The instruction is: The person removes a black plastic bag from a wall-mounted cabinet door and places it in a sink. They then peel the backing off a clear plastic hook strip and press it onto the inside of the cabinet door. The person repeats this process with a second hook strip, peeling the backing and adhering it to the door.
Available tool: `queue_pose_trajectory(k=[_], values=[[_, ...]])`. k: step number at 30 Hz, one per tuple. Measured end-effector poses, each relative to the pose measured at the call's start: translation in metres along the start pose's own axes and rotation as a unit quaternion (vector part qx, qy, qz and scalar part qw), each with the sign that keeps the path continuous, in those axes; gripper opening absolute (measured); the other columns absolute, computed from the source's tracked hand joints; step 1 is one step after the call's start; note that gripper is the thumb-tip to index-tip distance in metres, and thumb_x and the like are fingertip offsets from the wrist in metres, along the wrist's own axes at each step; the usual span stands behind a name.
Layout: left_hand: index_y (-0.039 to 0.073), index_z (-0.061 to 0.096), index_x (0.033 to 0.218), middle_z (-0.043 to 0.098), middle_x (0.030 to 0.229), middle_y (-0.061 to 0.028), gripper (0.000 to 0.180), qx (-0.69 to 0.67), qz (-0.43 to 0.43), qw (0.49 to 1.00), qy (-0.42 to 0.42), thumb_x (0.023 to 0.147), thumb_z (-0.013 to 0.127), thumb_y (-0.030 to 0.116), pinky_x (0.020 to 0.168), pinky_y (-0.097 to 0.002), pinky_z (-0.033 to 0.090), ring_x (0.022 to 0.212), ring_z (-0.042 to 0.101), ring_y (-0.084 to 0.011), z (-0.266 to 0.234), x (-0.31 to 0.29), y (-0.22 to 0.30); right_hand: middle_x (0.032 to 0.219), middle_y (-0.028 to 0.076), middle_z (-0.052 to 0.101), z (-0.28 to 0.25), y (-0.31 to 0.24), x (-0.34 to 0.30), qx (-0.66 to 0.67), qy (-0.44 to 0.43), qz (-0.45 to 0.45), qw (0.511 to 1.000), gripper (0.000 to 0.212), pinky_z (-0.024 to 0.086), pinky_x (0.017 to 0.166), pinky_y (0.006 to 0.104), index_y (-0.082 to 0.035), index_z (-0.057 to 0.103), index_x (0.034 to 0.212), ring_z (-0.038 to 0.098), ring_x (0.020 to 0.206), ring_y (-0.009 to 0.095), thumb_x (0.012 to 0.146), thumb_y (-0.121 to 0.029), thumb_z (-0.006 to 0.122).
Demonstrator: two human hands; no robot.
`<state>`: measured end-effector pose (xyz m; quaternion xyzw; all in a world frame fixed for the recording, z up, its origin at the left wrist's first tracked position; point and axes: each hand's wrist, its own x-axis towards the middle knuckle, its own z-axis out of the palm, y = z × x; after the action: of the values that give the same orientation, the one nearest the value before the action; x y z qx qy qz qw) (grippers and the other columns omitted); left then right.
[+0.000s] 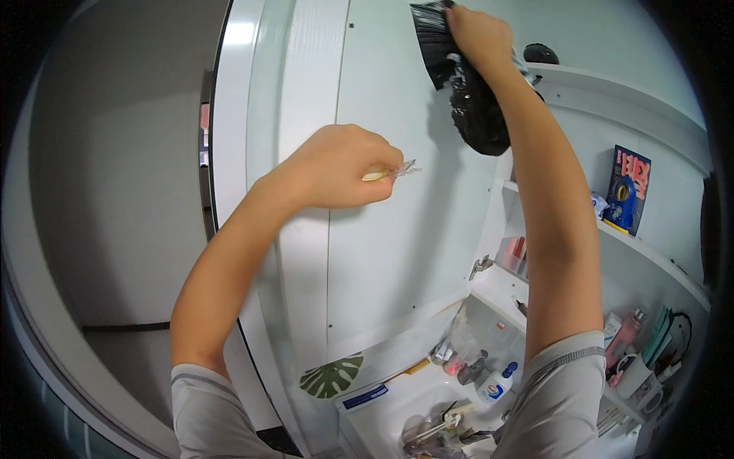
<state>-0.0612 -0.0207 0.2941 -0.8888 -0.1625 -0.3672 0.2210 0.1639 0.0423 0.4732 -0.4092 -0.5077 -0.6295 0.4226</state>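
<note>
At the far left, a grey surface (115, 168) stands beyond a white frame, to the left of the open cabinet door (405, 252), a pale flat panel. The person's left forearm rises from a light grey sleeve (210, 409), and the left hand (340, 167) is in front of the door's left edge, fingers curled closed around a pale yellowish item (373, 177); clear crinkled plastic (408, 167) pokes out past the fingers over the door. Whether that hand touches the door cannot be told.

Below the door's lower left corner is a green-and-white leaf shape (331, 375), with a blue-and-white box (365, 398) just beside it. Farther right, below the door, clear bags with small items (436, 428) lie near a white bottle with a blue cap (498, 382).

In front of the door's upper right part hangs a glossy black item (480, 115) with a ribbed, pleated section at its upper left. The right hand (482, 38) grips it near the top, fingers closed on it.

To the right of the door are white shelves (665, 249). One bears a blue item (621, 203) against a dark box (641, 172); lower down stand a pink bottle (628, 327) and a white container (633, 376).
</note>
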Motion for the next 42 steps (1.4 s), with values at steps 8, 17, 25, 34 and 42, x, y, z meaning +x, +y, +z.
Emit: queue_pose_trajectory(k=[8,17,25,34,42], values=[[0.002,0.05,0.066,0.043,0.057,-0.0085,0.01,-0.013,-0.007,1.0,0.01,0.068,0.055,0.011,0.048,-0.0332,0.031,0.051,0.04,-0.0222,-0.002,0.001,0.004,0.096,0.016,0.063,0.007,0.156,-0.082,-0.07,-0.136,0.267,0.951,0.041,0.047,0.074,0.0463,-0.009,0.063,0.096,0.06,0.09,0.035,0.089,-0.041,0.037],[0.0,0.054,0.07,0.058,0.068,-0.0073,0.008,-0.122,-0.09,0.988,-0.009,0.071,0.054,0.008,0.062,-0.0275,0.043,0.064,0.054,-0.0173,0.001,0.013,0.013,0.091,0.016,0.064,-0.058,0.217,-0.135,-0.044,-0.026,0.263,0.963,0.037,0.046,0.071,0.0454,-0.009,0.061,0.093,0.059,0.086,0.037,0.088,-0.041,0.043],[-0.002,0.057,0.075,0.06,0.071,-0.0078,0.014,-0.208,-0.081,0.974,-0.043,0.074,0.052,0.011,0.067,-0.027,0.044,0.067,0.054,-0.0142,0.032,0.057,0.028,0.089,0.011,0.062,-0.074,0.167,-0.099,0.236,0.199,-0.04,0.95,0.005,0.045,0.069,0.0377,-0.006,0.058,0.078,0.059,0.079,0.029,0.076,-0.009,0.053],[0.001,0.06,0.073,0.054,0.059,-0.0085,0.02,-0.063,-0.079,0.994,-0.044,0.07,0.053,0.019,0.056,-0.0296,0.04,0.055,0.047,-0.018,0.042,0.114,0.002,0.082,0.014,0.063,-0.023,0.049,-0.094,0.17,-0.068,0.069,0.981,0.031,0.046,0.068,0.0433,-0.011,0.058,0.095,0.061,0.08,0.031,0.079,-0.035,0.044],[0.003,0.06,0.072,0.051,0.054,-0.0084,0.02,-0.065,-0.046,0.996,-0.047,0.067,0.053,0.021,0.051,-0.0321,0.037,0.05,0.042,-0.0194,0.036,0.126,-0.022,0.085,0.016,0.064,0.052,0.032,-0.063,0.208,-0.098,0.288,0.93,0.05,0.049,0.069,0.0446,-0.004,0.047,0.109,0.063,0.086,0.032,0.07,-0.03,0.062]])
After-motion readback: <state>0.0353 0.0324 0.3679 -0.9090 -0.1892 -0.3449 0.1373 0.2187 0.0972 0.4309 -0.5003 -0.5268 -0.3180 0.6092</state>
